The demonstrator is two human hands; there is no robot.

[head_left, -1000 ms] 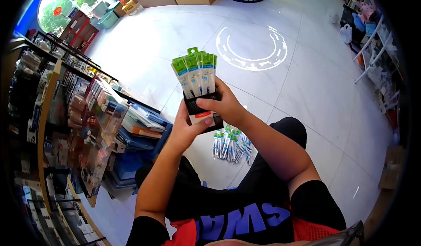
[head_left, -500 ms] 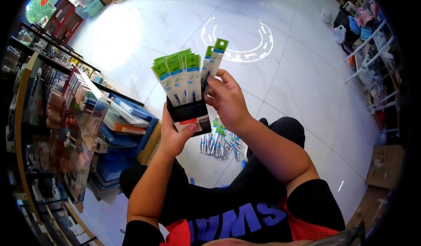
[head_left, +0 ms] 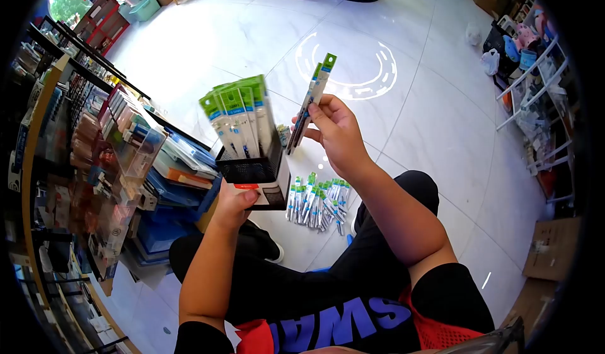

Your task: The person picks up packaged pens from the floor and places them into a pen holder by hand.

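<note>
L hand (head_left: 234, 208) wrapped round blk/wht box (head_left: 263, 176) w/ green-topped pkts (head_left: 237, 111); R hand (head_left: 340, 133) pinched on loose pkts (head_left: 314, 94), poss. drop if grip slackens.

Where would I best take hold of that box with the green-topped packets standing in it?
Probably by its lower walls, coming from the right and below. The box is open-topped, and the packets fan out above its rim, so a grab from above would likely bend them. The left hand grips low at the front left; the right wall looks free.
</note>
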